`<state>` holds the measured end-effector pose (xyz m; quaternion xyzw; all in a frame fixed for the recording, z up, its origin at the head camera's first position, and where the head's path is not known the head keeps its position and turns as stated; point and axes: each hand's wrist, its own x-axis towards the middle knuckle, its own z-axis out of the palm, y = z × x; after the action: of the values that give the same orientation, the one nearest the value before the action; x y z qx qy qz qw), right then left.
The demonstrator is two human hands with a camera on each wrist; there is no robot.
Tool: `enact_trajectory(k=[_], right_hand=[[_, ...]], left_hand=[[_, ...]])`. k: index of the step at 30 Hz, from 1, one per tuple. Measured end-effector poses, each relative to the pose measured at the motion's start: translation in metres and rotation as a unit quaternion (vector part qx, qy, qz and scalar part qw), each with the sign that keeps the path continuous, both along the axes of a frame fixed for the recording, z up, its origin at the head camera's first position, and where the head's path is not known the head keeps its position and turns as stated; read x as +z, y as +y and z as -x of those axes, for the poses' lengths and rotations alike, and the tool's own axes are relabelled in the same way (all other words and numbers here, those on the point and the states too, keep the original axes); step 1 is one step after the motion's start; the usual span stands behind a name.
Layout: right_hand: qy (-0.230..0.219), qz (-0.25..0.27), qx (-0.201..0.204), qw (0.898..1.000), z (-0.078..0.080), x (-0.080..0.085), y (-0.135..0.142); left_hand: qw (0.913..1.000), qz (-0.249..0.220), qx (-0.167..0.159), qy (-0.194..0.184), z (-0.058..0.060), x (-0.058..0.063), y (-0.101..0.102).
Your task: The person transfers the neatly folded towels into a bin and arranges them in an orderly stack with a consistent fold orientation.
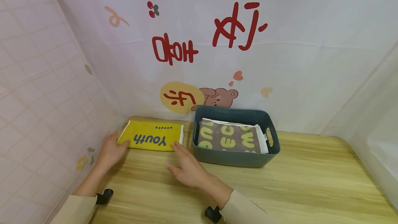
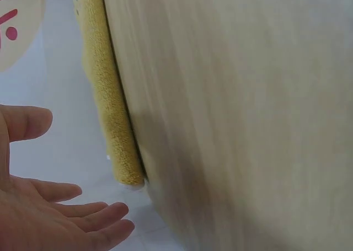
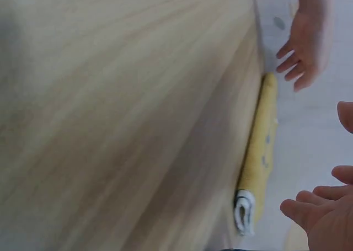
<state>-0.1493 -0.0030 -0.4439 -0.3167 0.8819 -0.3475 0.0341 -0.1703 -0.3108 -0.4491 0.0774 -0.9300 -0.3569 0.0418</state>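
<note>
A folded yellow towel (image 1: 149, 134) with blue "Youth" lettering lies flat on the wooden table, upside down to me. My left hand (image 1: 112, 149) is at its left end, the thumb over the near corner in the head view. The left wrist view shows that hand (image 2: 60, 207) with straight, spread fingers, apart from the towel's edge (image 2: 113, 96). Near the right end is my right hand (image 1: 189, 167), fingers extended and thumb out. In the right wrist view a gap separates this hand (image 3: 331, 212) from the towel's white-trimmed end (image 3: 244, 212). Neither hand holds anything.
Right of the yellow towel stands a dark teal basket (image 1: 230, 160) with cut-out handles. Inside it lies a folded brown towel (image 1: 228, 137) with yellow-green letters. A printed white cloth (image 1: 304, 78) hangs behind the table (image 1: 311, 175), and a checked one (image 1: 34, 89) on the left.
</note>
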Motion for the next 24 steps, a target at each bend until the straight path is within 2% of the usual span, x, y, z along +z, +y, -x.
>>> enact_trajectory(k=[4, 12, 18, 24], right_hand=[[-0.007, -0.009, -0.019, 1.0, 0.008, -0.008, -0.007], [-0.065, -0.013, -0.066, 0.996, 0.022, -0.022, -0.018], [-0.076, -0.031, -0.078, 0.994, 0.029, -0.028, -0.023], [-0.061, -0.046, -0.081, 0.994, 0.031, -0.032, -0.026]], left_hand=[[0.9999, 0.013, -0.002, -0.01, 0.007, -0.004, -0.003], [0.9992, 0.037, -0.009, -0.014, 0.017, -0.009, -0.004], [0.9964, 0.058, -0.026, -0.056, 0.023, -0.011, -0.007], [0.9973, 0.036, -0.031, -0.057, 0.027, -0.014, -0.006]])
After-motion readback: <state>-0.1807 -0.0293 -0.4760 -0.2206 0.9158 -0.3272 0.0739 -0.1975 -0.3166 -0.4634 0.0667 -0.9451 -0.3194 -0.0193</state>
